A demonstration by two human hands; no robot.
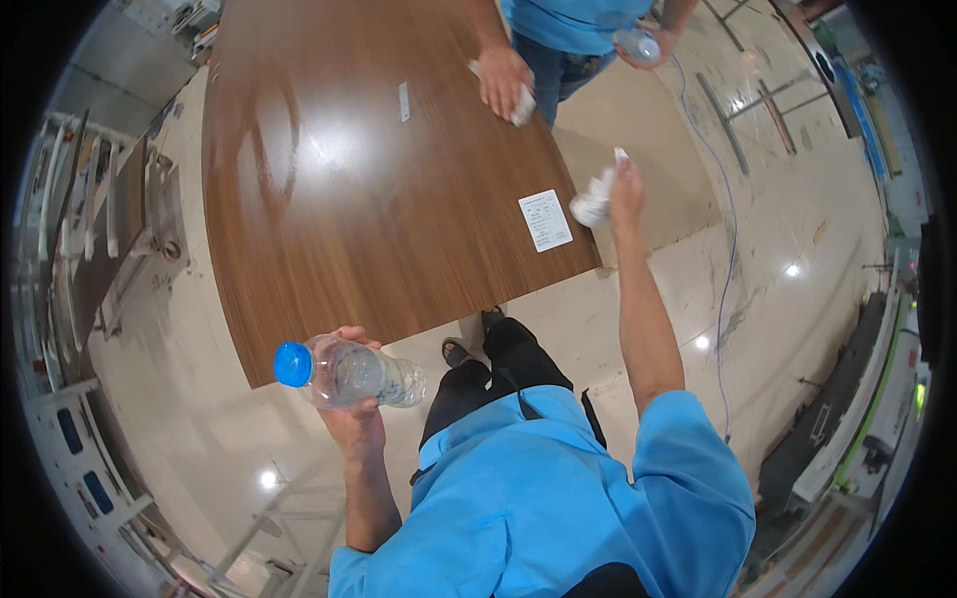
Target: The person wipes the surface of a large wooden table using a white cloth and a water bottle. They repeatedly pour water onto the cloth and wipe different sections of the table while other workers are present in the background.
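My left hand (355, 427) is wrapped round a clear plastic bottle (361, 377) with a blue cap, held tilted near the front left corner of a brown wood-grain board (369, 229). Some clear liquid shows inside. Past the board's right edge, my right hand (626, 195) grips a bunched white cloth (592, 202), apart from the board. A white printed label (545, 220) lies near that edge, and a narrow pale strip (404, 103) farther back. A wet-looking curved smear marks the board's left part.
Across the right edge stands a person in a blue shirt (573, 25); one hand (505, 85) presses a white cloth on the board, the other holds a bottle (638, 46). A blue cable (733, 239) crosses the floor at right. Metal racks (100, 219) stand at left.
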